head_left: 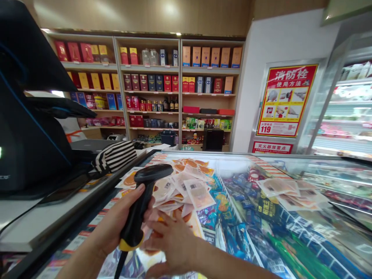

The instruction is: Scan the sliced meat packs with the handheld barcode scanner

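Note:
My left hand (123, 215) is wrapped round the handle of a black and yellow barcode scanner (151, 174), its head raised over the glass and its cord hanging down. My right hand (174, 240) lies with spread fingers on flat packets near the front of the glass top, slightly blurred. Just beyond the fingers is a loose heap of clear packets (181, 190) with labels turned up. Behind it lie several packets with orange-brown round contents (194, 164). Farther right rests a smaller stack of similar packets (290, 192).
Under the glass of the freezer (241, 240) are bagged goods in wire baskets. At left stand a dark checkout terminal (31, 116), a striped cloth item (116, 157) and a phone (65, 190). Shelves of boxed goods (151, 83) line the back, with a red fire-hydrant poster (287, 100) at right.

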Action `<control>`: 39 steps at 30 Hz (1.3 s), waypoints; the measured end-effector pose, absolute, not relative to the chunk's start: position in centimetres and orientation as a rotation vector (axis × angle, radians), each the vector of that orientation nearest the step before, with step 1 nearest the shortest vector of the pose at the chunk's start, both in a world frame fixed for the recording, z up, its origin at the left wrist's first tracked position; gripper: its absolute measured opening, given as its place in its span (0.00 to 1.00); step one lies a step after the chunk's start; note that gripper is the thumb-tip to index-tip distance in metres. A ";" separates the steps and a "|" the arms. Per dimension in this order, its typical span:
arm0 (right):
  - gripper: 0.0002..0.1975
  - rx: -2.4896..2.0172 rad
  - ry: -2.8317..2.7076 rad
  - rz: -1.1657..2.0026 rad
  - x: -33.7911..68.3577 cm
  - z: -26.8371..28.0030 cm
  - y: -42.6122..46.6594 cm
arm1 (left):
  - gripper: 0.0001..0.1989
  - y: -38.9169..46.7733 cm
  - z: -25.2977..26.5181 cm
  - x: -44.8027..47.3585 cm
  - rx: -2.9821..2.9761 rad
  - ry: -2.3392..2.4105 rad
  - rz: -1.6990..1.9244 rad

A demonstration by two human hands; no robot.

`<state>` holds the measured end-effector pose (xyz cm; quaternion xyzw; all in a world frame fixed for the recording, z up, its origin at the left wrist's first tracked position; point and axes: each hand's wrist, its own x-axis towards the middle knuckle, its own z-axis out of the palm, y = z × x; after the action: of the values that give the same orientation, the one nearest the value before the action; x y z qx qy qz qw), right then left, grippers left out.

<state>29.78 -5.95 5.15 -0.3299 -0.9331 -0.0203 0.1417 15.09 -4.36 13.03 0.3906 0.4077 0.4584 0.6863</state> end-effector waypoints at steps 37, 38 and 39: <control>0.17 -1.548 -1.002 0.584 55.7 4.4 -2.1 | 0.14 -4.0 11.7 24.5 1.140 0.638 0.701; 0.18 -1.519 -0.978 0.595 56.0 4.2 -2.0 | 0.14 -4.1 11.7 24.5 1.150 0.630 0.678; 0.18 -1.493 -0.962 0.602 56.0 4.1 -1.9 | 0.14 -4.2 11.6 24.5 1.159 0.624 0.662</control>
<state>56.03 -1.91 4.15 -0.6418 -0.4136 0.2586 0.5918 24.55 -4.18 11.60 0.5284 0.2844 0.3017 0.7408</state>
